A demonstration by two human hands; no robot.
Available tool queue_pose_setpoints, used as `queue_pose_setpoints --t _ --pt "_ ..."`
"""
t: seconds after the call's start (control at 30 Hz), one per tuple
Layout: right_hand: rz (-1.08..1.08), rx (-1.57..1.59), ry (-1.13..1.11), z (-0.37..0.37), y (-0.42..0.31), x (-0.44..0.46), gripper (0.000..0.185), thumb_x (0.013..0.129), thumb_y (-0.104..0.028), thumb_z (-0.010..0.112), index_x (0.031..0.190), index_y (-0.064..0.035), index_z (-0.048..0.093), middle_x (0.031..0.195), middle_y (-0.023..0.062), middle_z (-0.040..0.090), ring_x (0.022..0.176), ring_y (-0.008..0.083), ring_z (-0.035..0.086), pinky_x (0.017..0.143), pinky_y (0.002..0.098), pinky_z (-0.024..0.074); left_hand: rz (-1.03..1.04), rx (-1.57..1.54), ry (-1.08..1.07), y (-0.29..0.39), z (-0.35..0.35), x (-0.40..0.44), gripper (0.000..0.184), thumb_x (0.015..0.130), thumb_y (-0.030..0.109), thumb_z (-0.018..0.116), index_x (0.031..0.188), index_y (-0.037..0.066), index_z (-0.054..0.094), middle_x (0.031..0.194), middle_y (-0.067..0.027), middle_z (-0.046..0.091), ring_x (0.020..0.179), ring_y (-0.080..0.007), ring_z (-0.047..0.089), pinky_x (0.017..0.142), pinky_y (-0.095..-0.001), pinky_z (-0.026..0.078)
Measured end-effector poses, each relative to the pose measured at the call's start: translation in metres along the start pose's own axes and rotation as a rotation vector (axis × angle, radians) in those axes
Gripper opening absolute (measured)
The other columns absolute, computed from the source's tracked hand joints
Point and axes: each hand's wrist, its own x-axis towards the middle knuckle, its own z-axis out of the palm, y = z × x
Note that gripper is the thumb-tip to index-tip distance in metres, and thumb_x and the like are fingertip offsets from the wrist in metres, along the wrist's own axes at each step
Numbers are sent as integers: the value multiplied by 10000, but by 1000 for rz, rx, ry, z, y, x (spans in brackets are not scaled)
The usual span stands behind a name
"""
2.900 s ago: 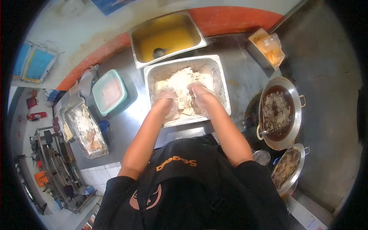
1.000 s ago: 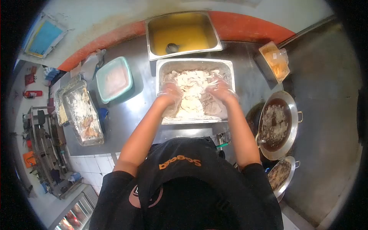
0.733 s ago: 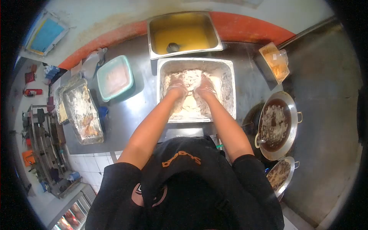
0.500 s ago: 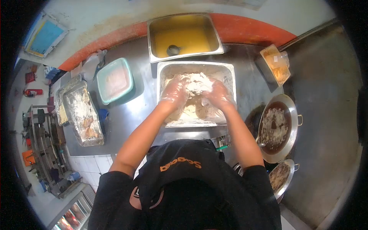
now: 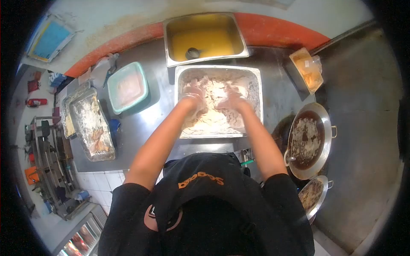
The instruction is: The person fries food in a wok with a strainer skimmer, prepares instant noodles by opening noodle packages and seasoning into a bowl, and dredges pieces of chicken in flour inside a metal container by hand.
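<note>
A deep metal pan (image 5: 257,81) in front of me holds white flour with lumpy floured pieces (image 5: 215,91) in the middle. Both my hands wear clear plastic gloves and are down inside the pan. At the left side of the heap is my left hand (image 5: 194,94), fingers stretched forward and apart, touching the flour. My right hand (image 5: 232,100) lies on the opposite side of the heap, its fingers also extended and slightly blurred. Neither hand grips a piece that I can make out. What the floured pieces are underneath is hidden by the coating.
Behind the pan stands a metal container of yellow liquid (image 5: 205,40) with a dark round cup (image 5: 192,53) in it. To the left are a pale green tub (image 5: 143,83) and a floured tray (image 5: 92,128). Pans of brown oil (image 5: 307,138) stand at right, near an orange-filled box (image 5: 306,70).
My hands held up a floured clump between them. Now the clump is down and spread in the pan, and my hands sit lower with the right one moved inward.
</note>
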Motion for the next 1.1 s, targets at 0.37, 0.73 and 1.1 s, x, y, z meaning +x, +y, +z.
queue_pose_setpoints --t 0.37,0.73,1.1 --pt "-15 81 121 -57 -62 -54 536 721 -225 671 1201 -29 537 1165 183 592 1094 317 559 933 380 447 -194 -461 117 4 -3 10 309 890 132 498 1180 40 550 1163 -213 571 1096 -345 549 926 -385 453" --pt "-166 146 194 -78 -62 -76 545 689 -112 698 1213 -60 554 1165 131 595 1078 252 569 941 332 451 -80 -906 225 24 -74 -36 278 945 187 443 1128 23 574 1061 -203 603 986 -339 582 878 -385 455" --pt "32 4 -50 -55 -29 -49 1003 609 -373 789 1413 -23 303 1284 223 509 1158 349 512 1001 382 407 -150 -117 -250 18 -54 -24 895 691 137 704 1457 170 244 1465 -202 266 1253 -381 428 1024 -390 395"
